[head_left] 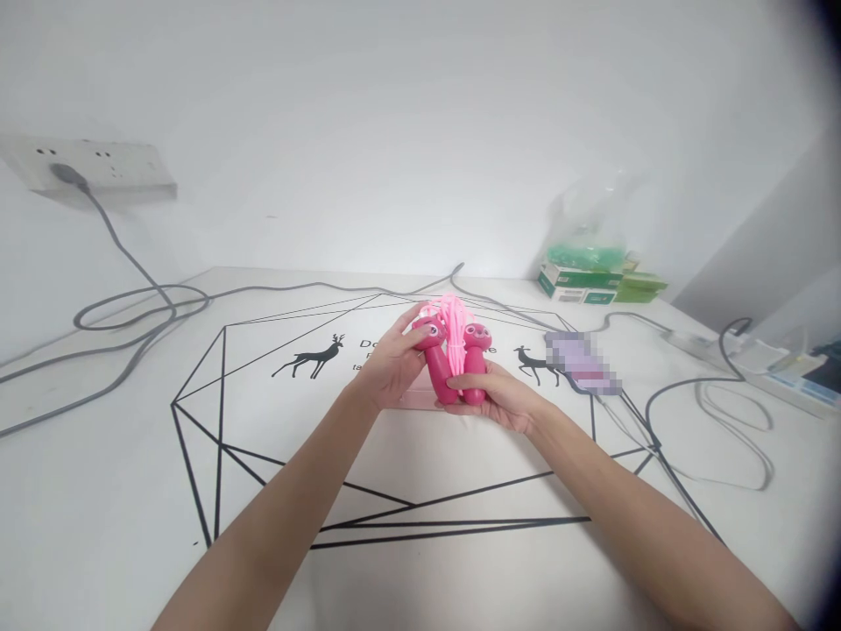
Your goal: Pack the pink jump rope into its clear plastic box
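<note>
Head: left grip [392, 361] and right grip [505, 396] hold jumprope [455, 342].

The handles [438, 368] look smooth, glossy plastic, the cord [454, 329] slick plastic, the wall [394, 140] matt.

I have my widest lane on the near part of the black-patterned white table [420, 570], between the left forearm [289, 491] and the right forearm [631, 491]. The middle is blocked: the left hand [396, 358] and right hand [503, 394] close around a pink corded bundle with two darker pink handles [453, 346]. Leftward I can slide over flat print until the looped grey cable [173, 311]. Rightward, the flat purple rectangular phone [583, 361], dark cables [659, 450] and long white power strip [781, 381] crowd me. Green-and-white cardboard boxes [582, 280] obstruct the back right, against the white wall [368, 158].
</note>
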